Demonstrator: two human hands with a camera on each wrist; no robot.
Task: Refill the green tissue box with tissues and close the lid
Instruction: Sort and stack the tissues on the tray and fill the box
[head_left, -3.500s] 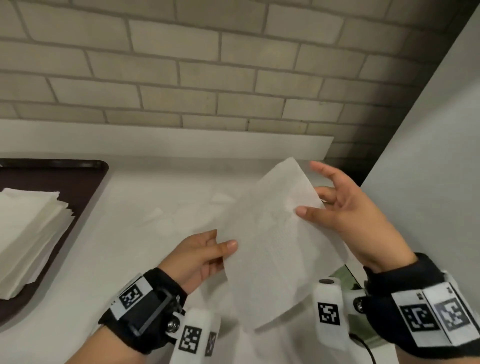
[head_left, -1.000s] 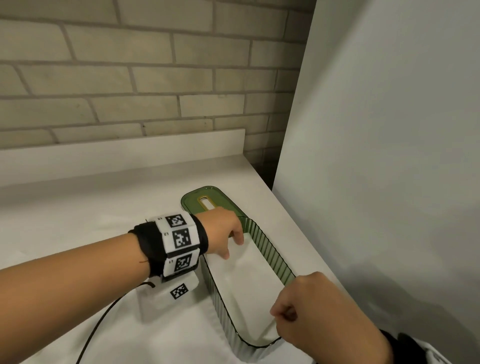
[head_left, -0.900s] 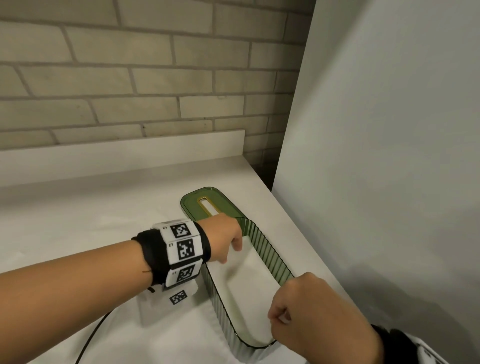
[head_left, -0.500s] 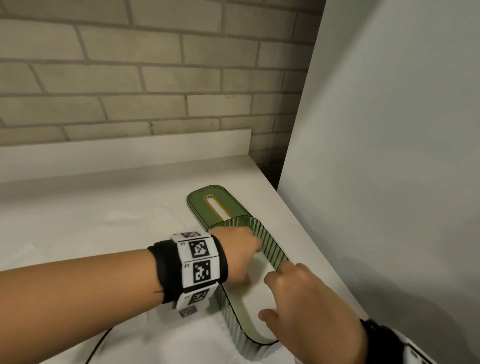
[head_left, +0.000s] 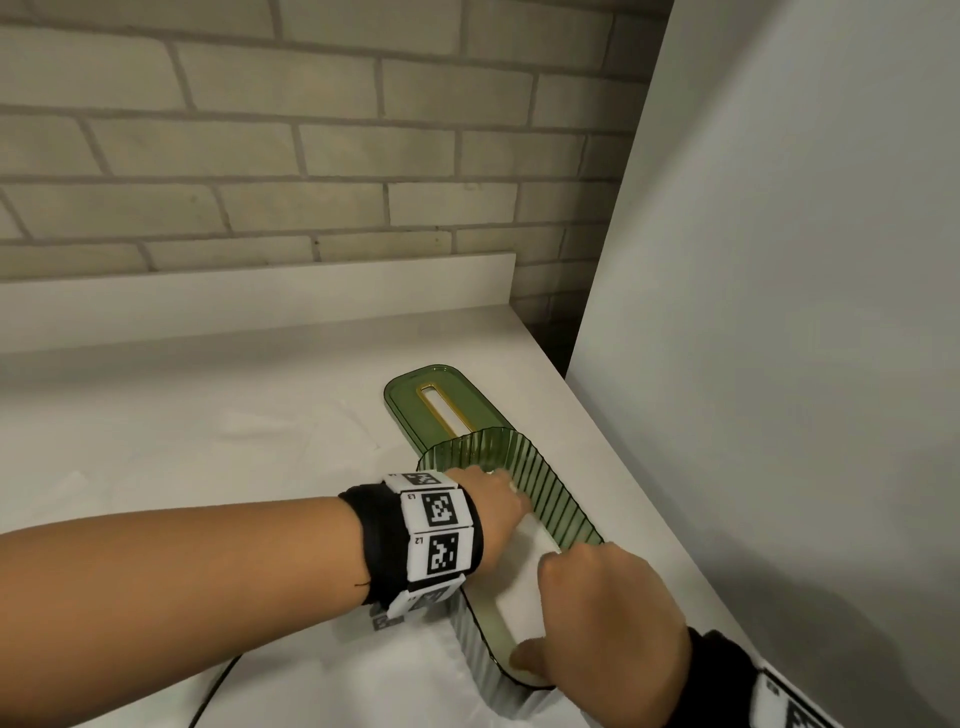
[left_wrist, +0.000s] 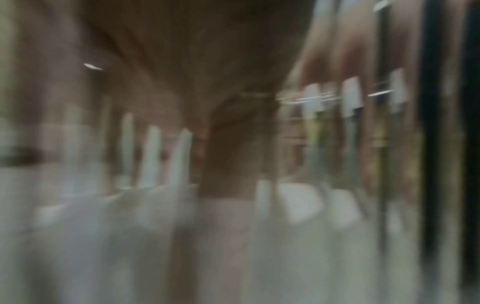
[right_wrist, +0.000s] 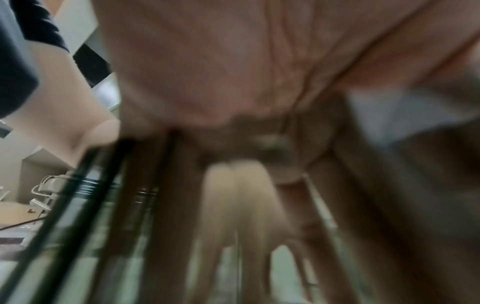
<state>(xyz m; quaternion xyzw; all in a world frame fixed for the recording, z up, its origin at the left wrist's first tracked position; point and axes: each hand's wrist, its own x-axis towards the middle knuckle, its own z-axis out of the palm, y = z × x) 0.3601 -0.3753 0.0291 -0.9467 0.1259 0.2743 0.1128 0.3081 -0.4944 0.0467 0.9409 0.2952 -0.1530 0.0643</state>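
2 hands (head_left: 498, 512) (head_left: 608, 618) press tissues (head_left: 524, 582) down inside green box (head_left: 550, 493).

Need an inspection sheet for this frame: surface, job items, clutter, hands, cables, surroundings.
Surface: white counter, loose tissue sheets lying on it.
Job items: green box open, white tissues inside; lid flat on the counter beyond it.
Clutter: nothing seen.
Hands: left hand and right hand both reach into the box onto the tissues; finger pose hidden, wrist views blurred.
Cables: black cable under the left forearm.
Surroundings: brick wall behind, white panel at right.
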